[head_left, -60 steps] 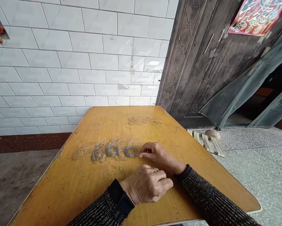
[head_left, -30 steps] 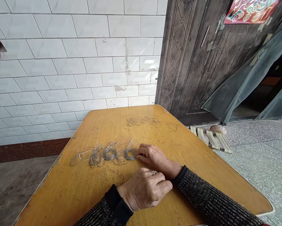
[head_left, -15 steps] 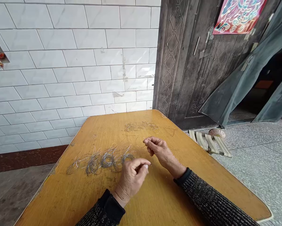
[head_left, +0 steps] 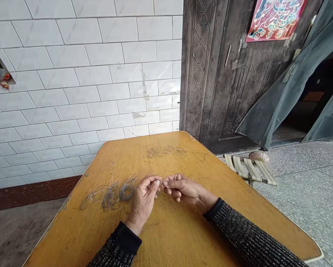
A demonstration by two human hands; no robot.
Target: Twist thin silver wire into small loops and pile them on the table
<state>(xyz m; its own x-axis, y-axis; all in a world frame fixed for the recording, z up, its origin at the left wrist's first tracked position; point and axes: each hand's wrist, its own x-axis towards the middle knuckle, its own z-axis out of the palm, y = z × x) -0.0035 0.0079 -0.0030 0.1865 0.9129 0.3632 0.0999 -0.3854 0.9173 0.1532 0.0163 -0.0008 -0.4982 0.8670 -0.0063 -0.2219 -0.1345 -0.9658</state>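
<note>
My left hand (head_left: pixel 144 199) and my right hand (head_left: pixel 185 190) meet over the middle of the wooden table (head_left: pixel 183 233). Both are closed in a pinch on a thin wire (head_left: pixel 161 181), of which only a short piece shows between the fingertips. To the left of my hands lie several loose coils of grey wire (head_left: pixel 126 190), their ends sticking up. My left hand hides part of that row. Farther back, thin wire loops (head_left: pixel 166 150) rest in a flat group.
A bent thin wire (head_left: pixel 200 155) lies near the table's right edge. White tiled wall (head_left: pixel 107 89) and a dark carved door (head_left: pixel 211 74) stand behind the table. On the floor at right is a striped strap stool (head_left: pixel 251 168); a grey curtain (head_left: pixel 277 107) hangs beyond it.
My hands have come together: the left moved up and closed on the wire, and the right came slightly down and left with it. The view has tilted a little.
</note>
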